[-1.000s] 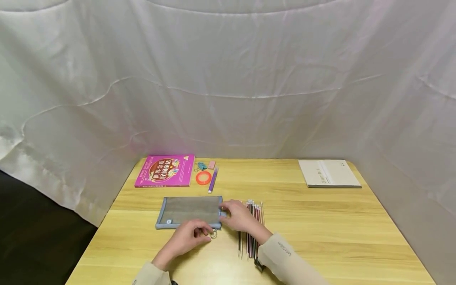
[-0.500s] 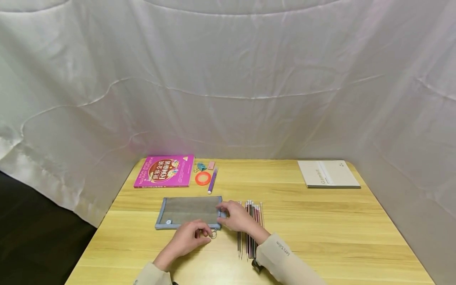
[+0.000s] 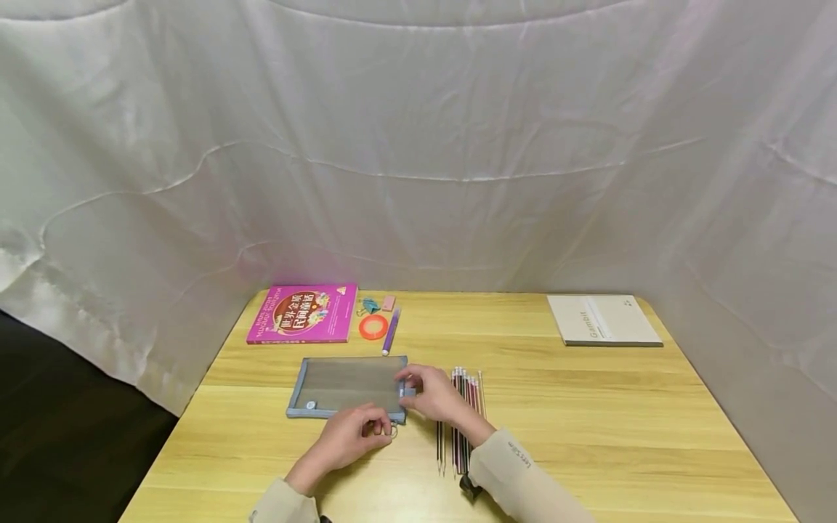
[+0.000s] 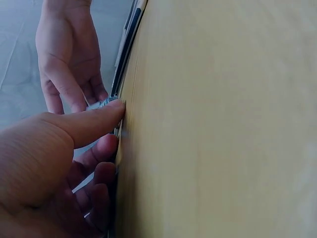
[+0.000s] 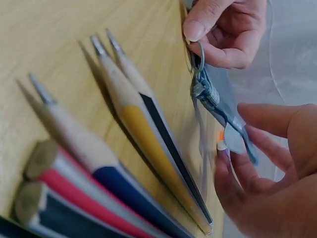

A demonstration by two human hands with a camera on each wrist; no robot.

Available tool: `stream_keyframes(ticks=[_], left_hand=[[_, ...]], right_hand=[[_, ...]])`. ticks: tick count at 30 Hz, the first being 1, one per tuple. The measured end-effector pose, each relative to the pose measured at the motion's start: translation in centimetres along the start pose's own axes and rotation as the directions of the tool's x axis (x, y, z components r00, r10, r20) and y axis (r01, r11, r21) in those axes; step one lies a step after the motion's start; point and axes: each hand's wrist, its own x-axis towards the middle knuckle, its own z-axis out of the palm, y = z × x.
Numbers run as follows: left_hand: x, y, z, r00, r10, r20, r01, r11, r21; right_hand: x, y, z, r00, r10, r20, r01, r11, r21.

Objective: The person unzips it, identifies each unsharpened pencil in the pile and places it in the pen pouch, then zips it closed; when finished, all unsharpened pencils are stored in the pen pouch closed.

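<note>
Lying flat near the front of the desk (image 3: 588, 407), the grey mesh pouch (image 3: 346, 385) with its blue trim looks light, thin and floppy; I judge it would sag or slide if pulled by one point, so the stiffer bound edge and the small metal zipper ring (image 5: 197, 53) at its near right corner are the sensible places to take hold. The left hand (image 3: 349, 434) has its thumb and curled fingers pinched on that ring, pressed low against the desk. The right hand (image 3: 434, 396) pinches the little blue tab (image 5: 234, 138) on the pouch's right end between thumb and fingertips, steadying the fabric. Just to the right of the pouch lies a row of pencils (image 3: 461, 418), tips pointing away, partly under the right forearm. Farther back sit a pink book (image 3: 304, 312), an orange tape ring (image 3: 373, 327), a purple pen (image 3: 390, 331) and a grey notebook (image 3: 603, 319).
</note>
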Motion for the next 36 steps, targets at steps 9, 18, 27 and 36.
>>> stream_keyframes(ticks=[9, 18, 27, 36], left_hand=[[-0.02, 0.12, -0.24, 1.0, -0.025, 0.017, 0.025, 1.0, -0.011], [-0.06, 0.19, -0.41, 0.999, -0.037, 0.021, 0.038, 0.999, -0.029], [-0.15, 0.47, -0.3, 0.999, -0.05, 0.02, 0.052, 0.995, -0.091], [-0.21, 0.54, -0.23, 0.999, -0.045, 0.016, 0.046, 0.993, -0.111]], right_hand=[[0.04, -0.1, 0.6, 0.998, 0.032, 0.057, -0.035, 0.998, 0.054], [0.35, -0.36, 0.73, 0.999, 0.018, 0.026, -0.017, 0.999, -0.038], [0.35, -0.35, 1.0, 0.998, 0.057, 0.032, -0.058, 0.998, 0.025], [0.39, -0.14, 0.73, 0.999, 0.043, 0.02, -0.043, 0.999, -0.013]])
